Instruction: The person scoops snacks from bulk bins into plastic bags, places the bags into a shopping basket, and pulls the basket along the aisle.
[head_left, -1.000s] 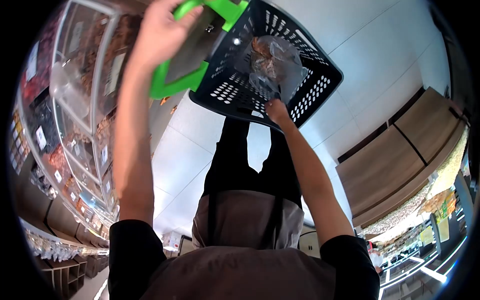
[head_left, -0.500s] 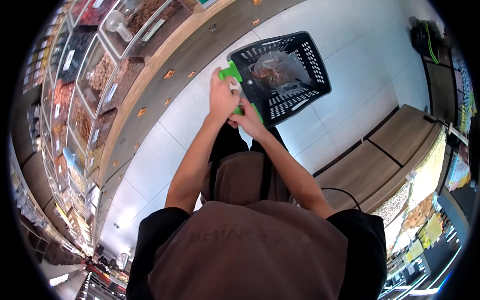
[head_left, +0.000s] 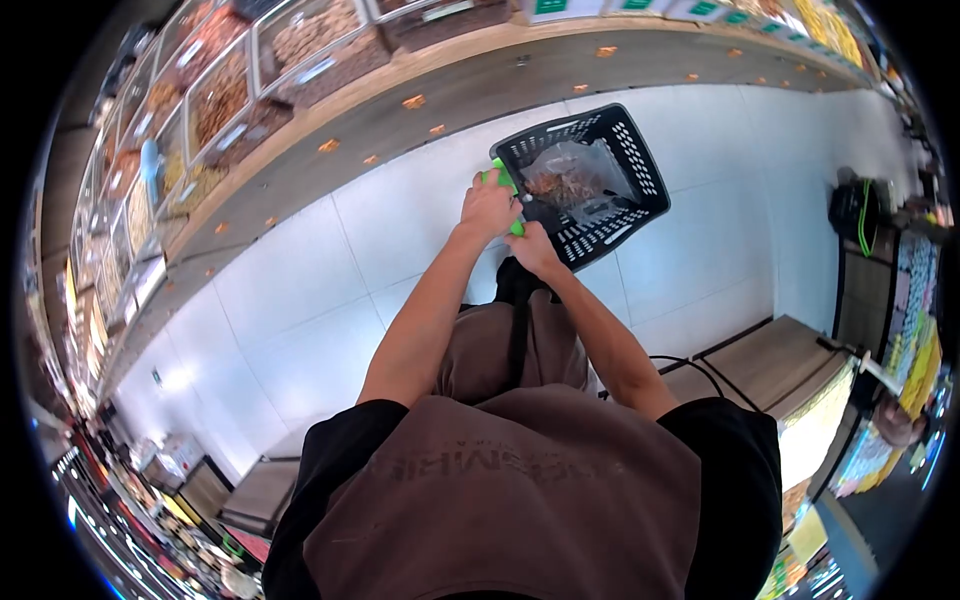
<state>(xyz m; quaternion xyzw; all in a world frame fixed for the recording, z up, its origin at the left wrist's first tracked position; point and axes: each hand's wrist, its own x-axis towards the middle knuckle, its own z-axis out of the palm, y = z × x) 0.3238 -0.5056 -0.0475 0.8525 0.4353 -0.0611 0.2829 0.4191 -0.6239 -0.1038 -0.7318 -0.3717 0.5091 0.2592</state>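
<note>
A black shopping basket (head_left: 655, 172) with perforated sides is in front of my legs, above the pale floor. Its green handle (head_left: 503, 176) is on the side nearest me. Closed round the upper part of that handle is my left hand (head_left: 488, 207). My right hand (head_left: 534, 249) is closed at the lower part, close below the left, its fingertips partly hidden. Inside the basket lies a transparent plastic bag (head_left: 597, 182) with brownish pieces in it, their kind too small to tell.
A long counter with a wooden edge (head_left: 440, 78) and food bins (head_left: 310, 35) curves along the left and top. Wooden drawers or a low bench (head_left: 770, 360) stand at the right. A black bag (head_left: 853, 213) with a green cord is farther right. Pale tiles (head_left: 310, 270) cover the floor.
The view has turned, so the counter now runs more across the top. The basket sits slightly lower and farther right in view, with both hands still on its handle.
</note>
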